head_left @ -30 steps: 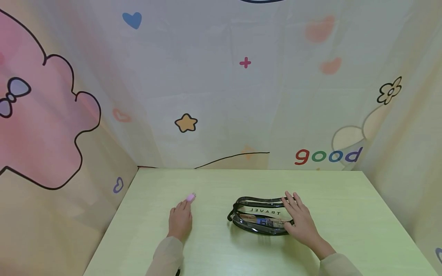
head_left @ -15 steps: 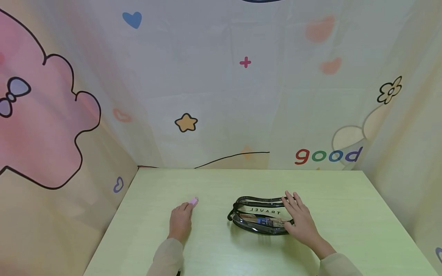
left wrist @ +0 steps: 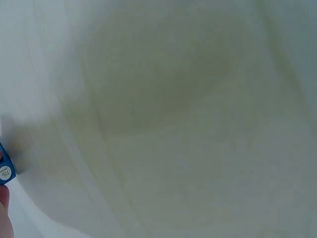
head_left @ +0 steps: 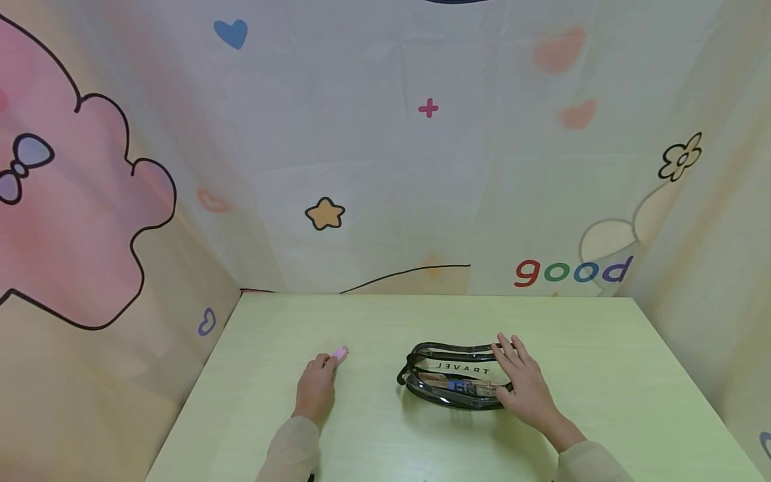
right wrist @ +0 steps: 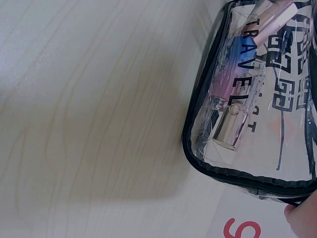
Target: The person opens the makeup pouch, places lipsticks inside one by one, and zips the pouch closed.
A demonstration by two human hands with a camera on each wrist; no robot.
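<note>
Pinched in the left hand (head_left: 314, 389), the tube (head_left: 340, 355) is held over the table (head_left: 373, 442), left of the pouch (head_left: 452, 400)! The pouch's right end is touched by the right hand (head_left: 527, 393), fingers outstretched.

on my head, one camera looks forward and down, far enough off to take in my left hand (head_left: 315, 390), my right hand (head_left: 527, 388), the table (head_left: 373, 435) and the curtain (head_left: 373, 147) beyond; my left wrist's camera faces a pale surface (left wrist: 173, 148), fingers (left wrist: 4, 218) inside its left edge; my right wrist's looks closely at the table and the pouch (right wrist: 272, 119), which the head view shares, its lettering (head_left: 462, 369) mirrored there.
</note>
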